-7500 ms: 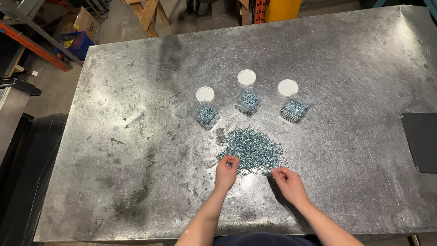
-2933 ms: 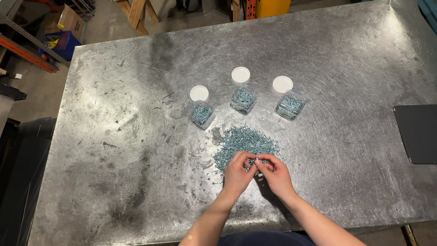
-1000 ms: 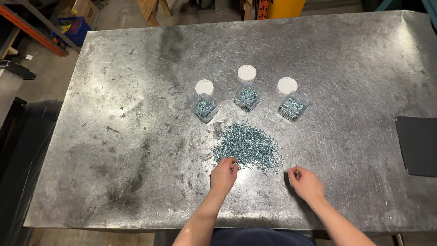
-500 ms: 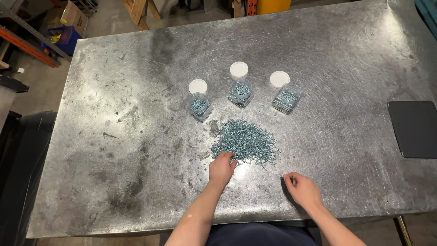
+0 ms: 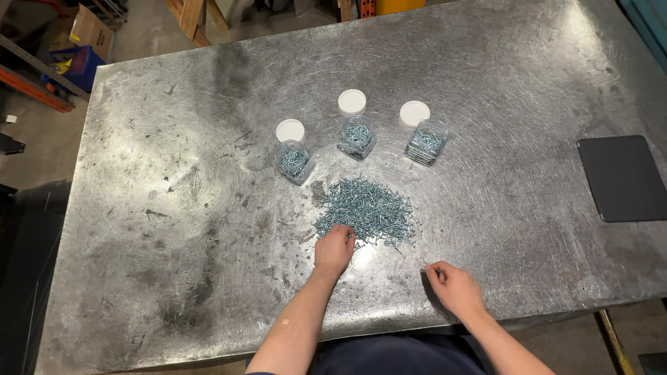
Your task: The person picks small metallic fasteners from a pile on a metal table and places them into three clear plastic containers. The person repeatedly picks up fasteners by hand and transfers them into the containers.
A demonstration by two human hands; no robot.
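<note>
Head view: a screw pile (image 5: 368,210) lies mid-tabletop (image 5: 174,208). The left hand (image 5: 334,248) rests at the pile's near left edge, fingers curled down into the screws; whether it pinches any cannot be told. The right hand (image 5: 453,286) lies well right of it near the tabletop's near edge, fingertips drawn together, apparently on something tiny. Beyond the pile stand three open jars (image 5: 356,138) holding screws, a white lid (image 5: 351,102) behind each. A dark pad (image 5: 622,177) lies far right.
</note>
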